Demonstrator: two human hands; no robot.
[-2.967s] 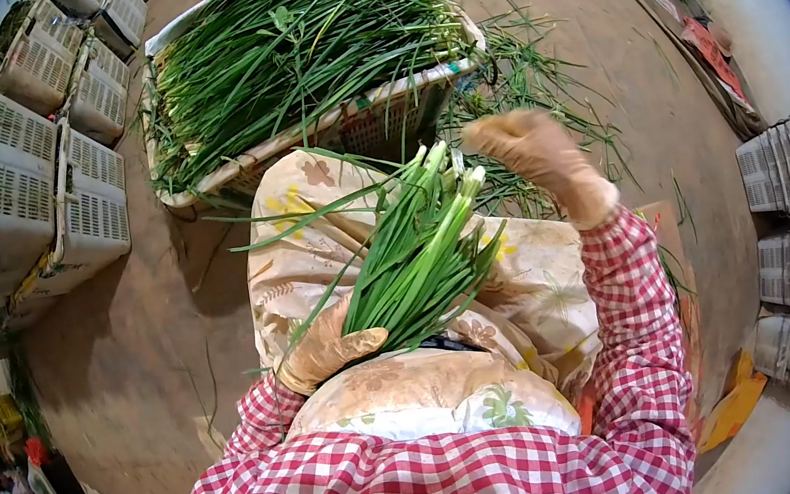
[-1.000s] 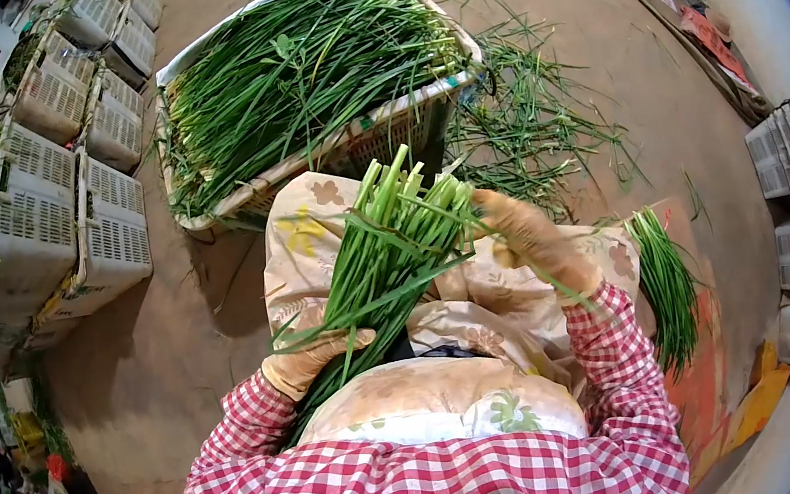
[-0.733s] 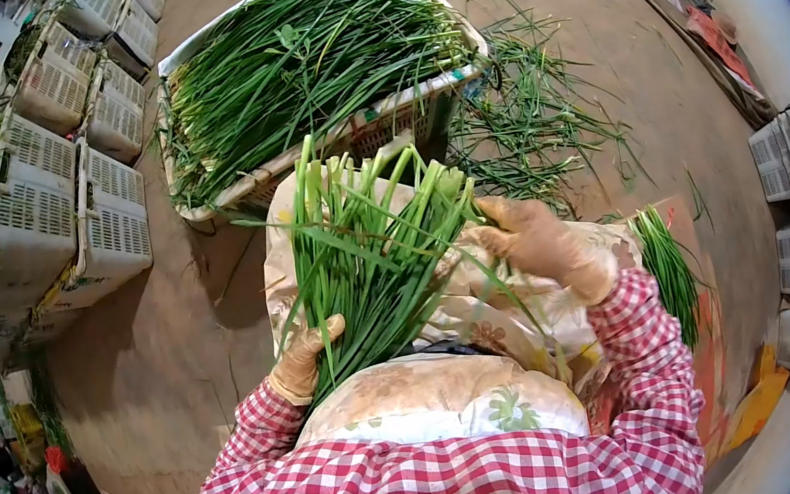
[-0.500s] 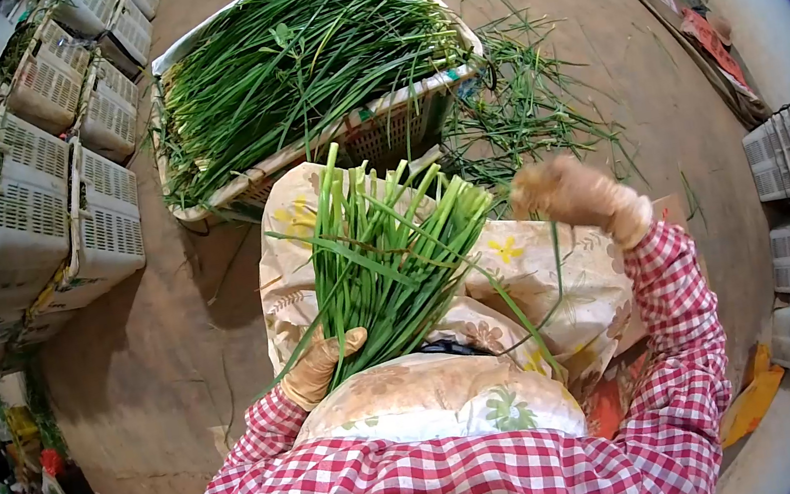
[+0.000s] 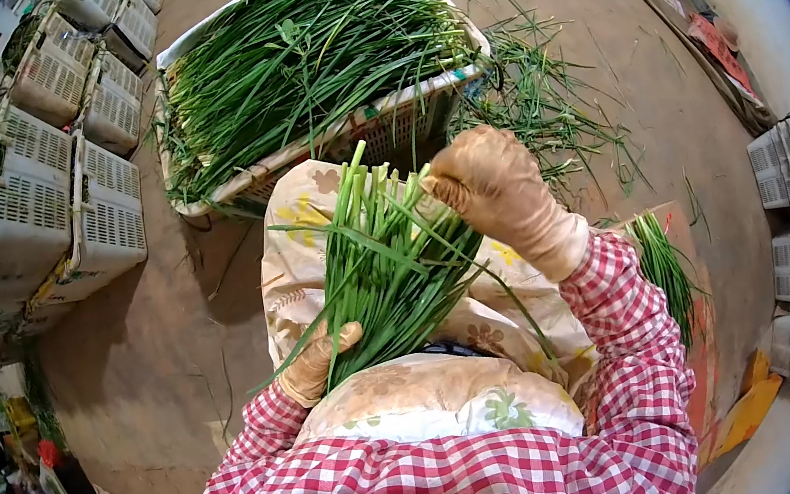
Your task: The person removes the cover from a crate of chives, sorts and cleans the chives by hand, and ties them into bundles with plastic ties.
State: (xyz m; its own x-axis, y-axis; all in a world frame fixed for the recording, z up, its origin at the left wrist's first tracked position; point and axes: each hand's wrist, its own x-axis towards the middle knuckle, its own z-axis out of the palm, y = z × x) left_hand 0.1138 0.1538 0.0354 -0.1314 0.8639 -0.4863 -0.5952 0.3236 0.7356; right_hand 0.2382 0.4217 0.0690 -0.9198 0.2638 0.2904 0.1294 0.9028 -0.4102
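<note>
A loose bunch of garlic chives [image 5: 389, 278] lies across my lap, its pale cut ends pointing away from me. My gloved left hand [image 5: 320, 361] is wrapped round the leafy lower end, thumb on top. At the bunch's upper right, my gloved right hand [image 5: 495, 182] is closed in a pinch at a pale stalk end; the fingertips partly hide what they grip. Under the bunch, a flowered apron [image 5: 296, 225] covers my legs. Beyond my knees stands a large crate [image 5: 385, 107] heaped with more chives [image 5: 308, 57].
Stacked white plastic crates [image 5: 28, 187] line the left side, and more crates [image 5: 786, 157] stand at the right. Loose leaves [image 5: 545, 94] litter the floor beside the large crate. Another chive bundle [image 5: 662, 265] lies on cardboard by my right arm.
My right hand has moved left and inward from beside the bunch to its stalk ends, closing there. The chive bundle by my right arm has come into sight. My left hand keeps its hold.
</note>
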